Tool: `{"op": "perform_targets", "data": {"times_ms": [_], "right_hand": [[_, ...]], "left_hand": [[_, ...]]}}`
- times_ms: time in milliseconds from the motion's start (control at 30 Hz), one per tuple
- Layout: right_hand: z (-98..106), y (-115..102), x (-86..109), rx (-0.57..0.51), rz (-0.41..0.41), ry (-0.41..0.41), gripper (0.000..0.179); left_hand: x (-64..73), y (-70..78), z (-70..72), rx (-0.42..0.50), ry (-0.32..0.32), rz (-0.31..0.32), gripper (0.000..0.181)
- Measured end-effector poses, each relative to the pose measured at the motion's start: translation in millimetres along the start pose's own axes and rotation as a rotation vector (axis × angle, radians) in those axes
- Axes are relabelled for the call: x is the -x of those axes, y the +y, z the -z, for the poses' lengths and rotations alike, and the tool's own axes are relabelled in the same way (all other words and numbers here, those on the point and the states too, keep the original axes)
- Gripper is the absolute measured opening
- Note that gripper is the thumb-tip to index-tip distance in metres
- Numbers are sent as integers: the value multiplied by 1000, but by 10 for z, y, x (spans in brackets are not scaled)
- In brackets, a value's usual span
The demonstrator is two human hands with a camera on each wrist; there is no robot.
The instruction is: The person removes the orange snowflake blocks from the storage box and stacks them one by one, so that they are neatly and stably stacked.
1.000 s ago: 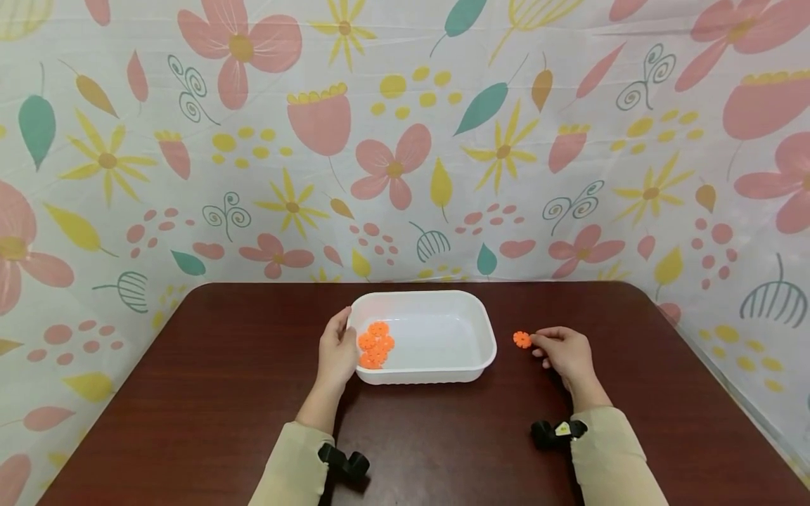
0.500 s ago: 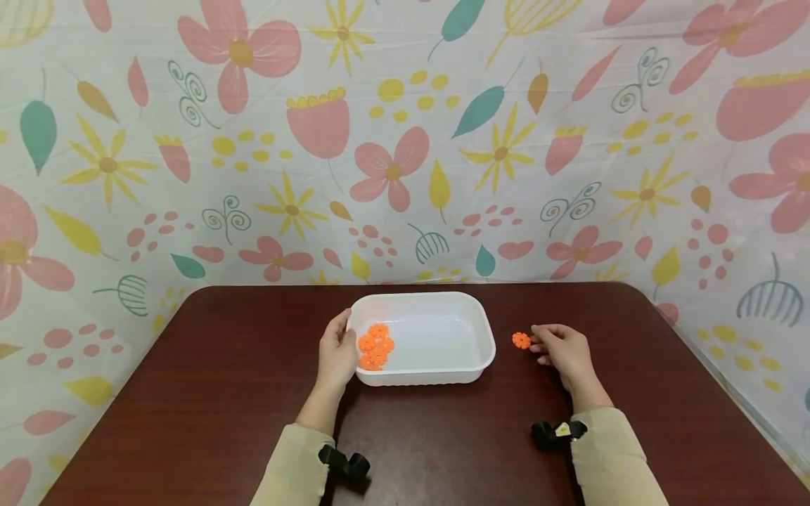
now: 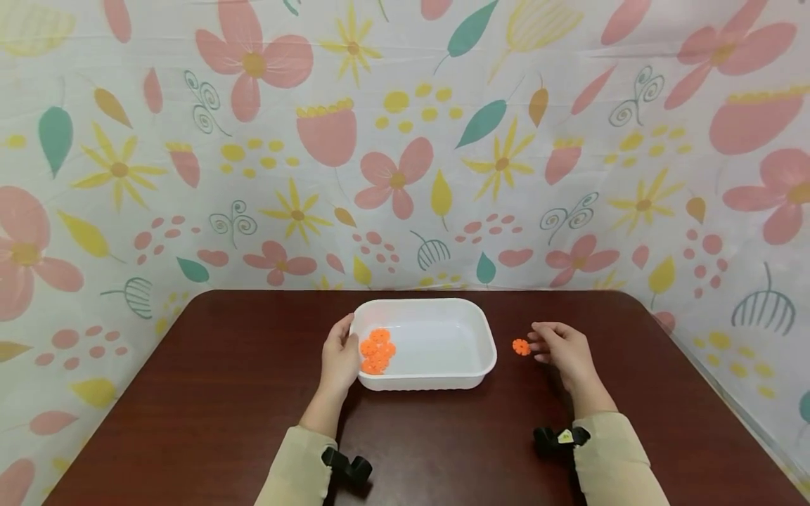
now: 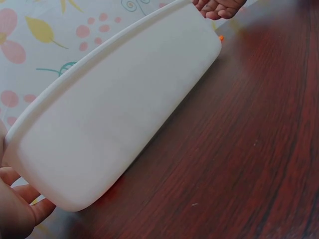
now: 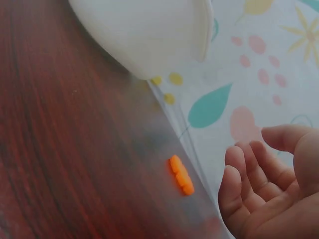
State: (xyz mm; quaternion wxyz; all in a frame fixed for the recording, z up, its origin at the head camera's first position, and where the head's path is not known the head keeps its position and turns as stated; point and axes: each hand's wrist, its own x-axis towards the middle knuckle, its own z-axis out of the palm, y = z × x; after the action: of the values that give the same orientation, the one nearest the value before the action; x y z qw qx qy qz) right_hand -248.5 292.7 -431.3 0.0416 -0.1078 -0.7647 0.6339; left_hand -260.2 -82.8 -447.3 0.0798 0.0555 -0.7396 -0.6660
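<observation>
A white plastic basin (image 3: 436, 341) stands on the table, with several orange flower-shaped discs (image 3: 377, 351) heaped at its left end. My left hand (image 3: 339, 355) holds the basin by its left side, thumb at the rim; in the left wrist view its fingers (image 4: 44, 209) reach round the outside wall. To the right of the basin, one more orange flower-shaped disc (image 3: 522, 346) lies on the tabletop. My right hand (image 3: 563, 351) hovers just right of that disc. In the right wrist view its fingers are loosely bent with nothing between them, apart from the disc (image 5: 181, 175).
The dark red-brown wooden table (image 3: 209, 393) carries the basin. A flower-printed cloth (image 3: 405, 140) hangs behind and at both sides. Black wrist cameras are strapped on both sleeves.
The fingers of my right hand have come away from the lone disc, which stays on the table. My left hand keeps its hold on the basin. The head view has tilted slightly.
</observation>
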Motion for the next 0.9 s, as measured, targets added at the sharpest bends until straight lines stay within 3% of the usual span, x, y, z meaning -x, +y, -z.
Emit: {"op": "perform_targets", "data": {"times_ms": [333,900], "right_hand": [[-127,-231,2,150,104,-90,52],[-547,-581,-51,187,142,-206,51]], "left_hand": [[-9,5,8,15,-12,6,43],[-2,-39,0,30,-6,-23,42]]}}
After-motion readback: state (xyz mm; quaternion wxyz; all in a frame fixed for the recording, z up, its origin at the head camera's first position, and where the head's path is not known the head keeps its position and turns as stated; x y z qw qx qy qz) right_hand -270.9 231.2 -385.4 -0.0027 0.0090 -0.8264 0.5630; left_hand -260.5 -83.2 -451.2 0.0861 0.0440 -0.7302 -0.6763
